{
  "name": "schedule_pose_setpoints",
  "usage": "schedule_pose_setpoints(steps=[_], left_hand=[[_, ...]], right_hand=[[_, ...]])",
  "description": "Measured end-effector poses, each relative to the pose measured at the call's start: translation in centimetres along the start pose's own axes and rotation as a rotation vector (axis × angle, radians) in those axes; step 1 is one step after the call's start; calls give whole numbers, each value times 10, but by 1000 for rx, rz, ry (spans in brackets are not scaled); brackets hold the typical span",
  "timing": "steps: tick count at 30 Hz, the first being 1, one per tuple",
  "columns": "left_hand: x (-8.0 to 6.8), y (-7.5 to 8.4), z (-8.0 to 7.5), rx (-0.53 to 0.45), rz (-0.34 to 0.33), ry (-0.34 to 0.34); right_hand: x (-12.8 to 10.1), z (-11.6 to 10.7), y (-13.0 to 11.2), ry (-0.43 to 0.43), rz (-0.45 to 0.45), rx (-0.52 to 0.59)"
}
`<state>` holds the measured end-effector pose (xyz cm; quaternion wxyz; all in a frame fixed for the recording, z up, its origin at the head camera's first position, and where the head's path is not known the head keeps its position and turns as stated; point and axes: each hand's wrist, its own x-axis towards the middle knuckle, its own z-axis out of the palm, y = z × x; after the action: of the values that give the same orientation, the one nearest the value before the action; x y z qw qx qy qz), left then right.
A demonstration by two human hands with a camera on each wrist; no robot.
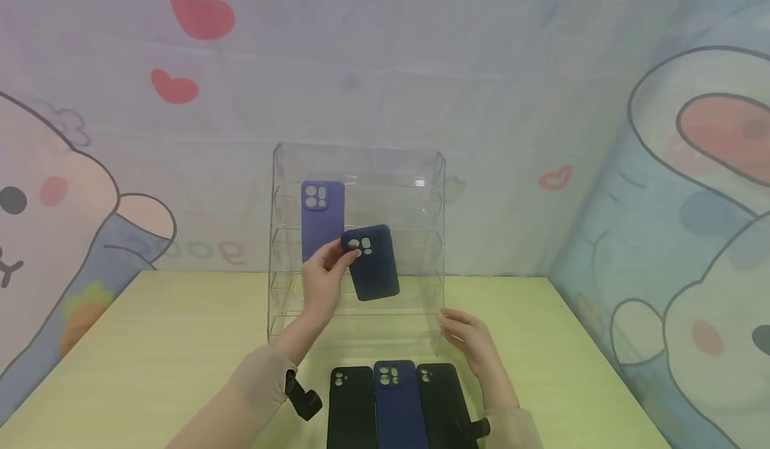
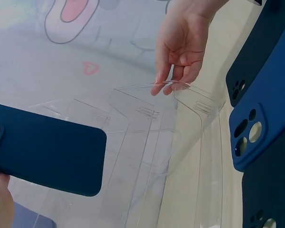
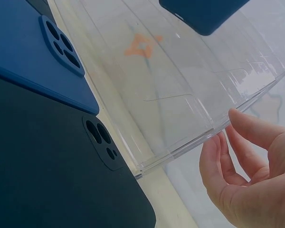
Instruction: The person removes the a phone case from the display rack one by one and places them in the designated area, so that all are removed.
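Observation:
My left hand [image 1: 323,280] pinches a dark navy phone case [image 1: 377,272] by its upper corner, beside the camera cutouts. The case hangs slightly tilted in front of a clear tiered display rack [image 1: 361,327]. In the left wrist view the same navy case [image 2: 52,147] shows its flat back. A lavender phone case [image 1: 323,235] stands upright in the rack's upper left, partly behind my left hand. With thumb and fingers, my right hand [image 1: 474,343] grips the right side edge of the rack; the right wrist view shows that hand [image 3: 256,166] at the clear panel's edge.
In front of the rack, a black phone case [image 1: 351,412], a blue case [image 1: 400,414] and another dark case [image 1: 442,395] lie side by side on the pale yellow table [image 1: 198,342]. A cartoon-printed cloth [image 1: 385,55] hangs behind and beside the table.

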<state>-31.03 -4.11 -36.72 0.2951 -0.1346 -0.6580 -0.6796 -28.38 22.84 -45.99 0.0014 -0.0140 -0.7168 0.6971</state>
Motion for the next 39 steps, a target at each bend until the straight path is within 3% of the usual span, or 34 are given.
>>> schedule_pose_setpoints(steps=[6,13,23,27,39], left_hand=[[-6,5,-13,34,-114,-50],[-17,14,-29,66,-273,-170],[-24,11,-58,156,-429,-265],[-25,9,-74,182,-480,-282],[-35,5,-107,344,-586,-432]], right_hand=[[0,-1,-1,7,3,-1],[2,0,0,19,2,-3],[3,-1,0,21,4,1],[2,-2,0,10,4,-1],[0,-5,0,1,12,-8]])
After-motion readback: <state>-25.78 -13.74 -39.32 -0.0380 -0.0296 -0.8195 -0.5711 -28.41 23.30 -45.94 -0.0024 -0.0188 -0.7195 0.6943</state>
